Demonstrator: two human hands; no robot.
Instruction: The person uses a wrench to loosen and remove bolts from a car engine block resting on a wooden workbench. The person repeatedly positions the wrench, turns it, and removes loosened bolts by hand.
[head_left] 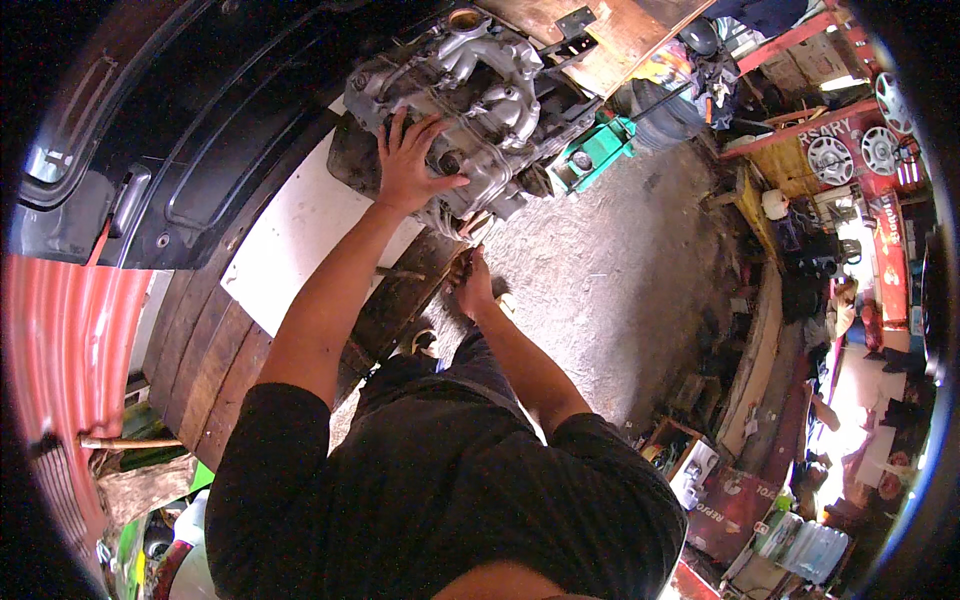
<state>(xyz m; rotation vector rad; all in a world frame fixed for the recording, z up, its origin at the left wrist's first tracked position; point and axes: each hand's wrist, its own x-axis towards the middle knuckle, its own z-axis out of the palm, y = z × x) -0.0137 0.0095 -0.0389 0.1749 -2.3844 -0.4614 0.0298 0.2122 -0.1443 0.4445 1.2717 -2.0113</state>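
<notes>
A grey metal engine [505, 110] with cast pipes and covers lies at the far edge of a wooden bench. My left hand [408, 165] rests on its near side, fingers spread and thumb stretched to the right, gripping nothing. Just below the engine's near right end, over the bench edge, is my right hand [472, 285]. Its fingers are curled together in a pinch. What they hold, if anything, is too small and dark to make out.
A white board [285, 245] lies on the bench's wooden planks [205, 350]. Beyond the engine's right side stands a green metal piece [600, 155]. A large dark vehicle panel [230, 110] fills the upper left. Wheel covers [830, 160] hang at the right, above cluttered shelves.
</notes>
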